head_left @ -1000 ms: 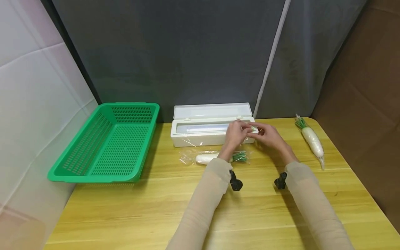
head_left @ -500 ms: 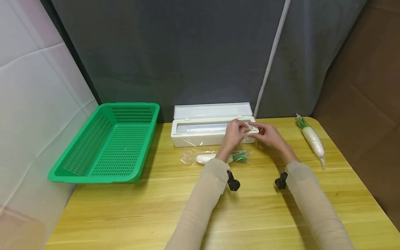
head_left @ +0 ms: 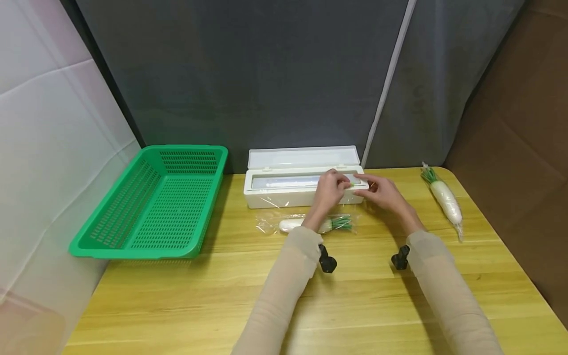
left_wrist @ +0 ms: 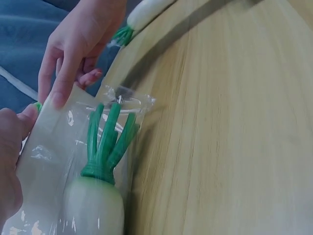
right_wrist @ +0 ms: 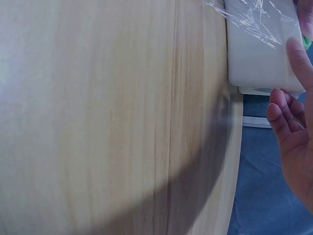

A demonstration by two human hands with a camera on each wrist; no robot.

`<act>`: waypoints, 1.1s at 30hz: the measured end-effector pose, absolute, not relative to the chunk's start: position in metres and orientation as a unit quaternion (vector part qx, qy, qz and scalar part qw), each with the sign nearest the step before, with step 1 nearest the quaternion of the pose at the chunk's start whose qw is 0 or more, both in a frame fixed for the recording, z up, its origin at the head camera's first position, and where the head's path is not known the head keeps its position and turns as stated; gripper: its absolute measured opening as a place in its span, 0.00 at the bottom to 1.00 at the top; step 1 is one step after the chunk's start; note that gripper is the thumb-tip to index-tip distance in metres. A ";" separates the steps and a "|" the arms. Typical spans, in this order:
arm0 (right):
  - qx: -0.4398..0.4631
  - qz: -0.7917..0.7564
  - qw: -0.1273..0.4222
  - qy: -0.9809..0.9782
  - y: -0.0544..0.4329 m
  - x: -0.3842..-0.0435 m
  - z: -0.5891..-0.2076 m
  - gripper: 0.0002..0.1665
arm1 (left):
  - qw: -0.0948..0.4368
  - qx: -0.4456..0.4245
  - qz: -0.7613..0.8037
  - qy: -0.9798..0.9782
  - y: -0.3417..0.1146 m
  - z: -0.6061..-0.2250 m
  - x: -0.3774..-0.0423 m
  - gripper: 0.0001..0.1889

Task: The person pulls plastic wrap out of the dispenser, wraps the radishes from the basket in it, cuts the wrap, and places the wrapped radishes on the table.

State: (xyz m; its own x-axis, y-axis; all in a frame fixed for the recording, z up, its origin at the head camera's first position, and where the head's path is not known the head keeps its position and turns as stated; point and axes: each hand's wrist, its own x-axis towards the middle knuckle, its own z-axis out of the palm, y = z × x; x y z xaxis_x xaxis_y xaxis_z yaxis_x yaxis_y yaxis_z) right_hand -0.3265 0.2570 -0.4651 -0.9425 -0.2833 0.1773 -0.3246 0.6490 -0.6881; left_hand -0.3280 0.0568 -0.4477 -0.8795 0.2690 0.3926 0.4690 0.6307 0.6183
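A white cling film box [head_left: 284, 198] stands at the back of the table in the head view, its lid [head_left: 303, 158] raised. My left hand [head_left: 329, 192] pinches a small green slider [head_left: 352, 185] on the box's top edge. My right hand [head_left: 383, 194] grips the box's right end, one finger on top and the thumb at the front, as the left wrist view also shows. Clear film hangs over the front of the box. It spreads over a white radish with green leaf stalks [head_left: 340, 223] lying in front, partly hidden behind my left wrist.
A green plastic basket [head_left: 201, 224] stands at the left. Near the table's right edge lies another radish [head_left: 445, 201], wrapped in film. A dark grey curtain [head_left: 248, 74] closes off the back, and a brown panel [head_left: 523, 148] the right side.
My left hand has moved slightly left along the top of the box, together with the green slider. My right hand has stayed at the box's right end.
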 end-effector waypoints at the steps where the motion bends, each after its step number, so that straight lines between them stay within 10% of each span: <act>1: 0.168 0.384 0.029 -0.907 0.257 -0.326 -0.465 0.34 | 0.133 -0.209 -0.375 -0.893 0.056 -0.447 -0.328 0.06; 33: 0.158 0.384 0.024 -0.909 0.257 -0.326 -0.464 0.35 | 0.188 -0.178 -0.286 -0.923 0.012 -0.447 -0.318 0.07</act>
State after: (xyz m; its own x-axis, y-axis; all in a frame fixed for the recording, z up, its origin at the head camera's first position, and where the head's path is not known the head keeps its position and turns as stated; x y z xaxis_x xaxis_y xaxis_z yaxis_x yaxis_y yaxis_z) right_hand -0.3258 0.2573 -0.4643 -0.9488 -0.2699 0.1644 -0.3061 0.6554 -0.6904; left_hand -0.3184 0.0117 -0.4470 -0.8664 0.2200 0.4483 0.4352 0.7730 0.4616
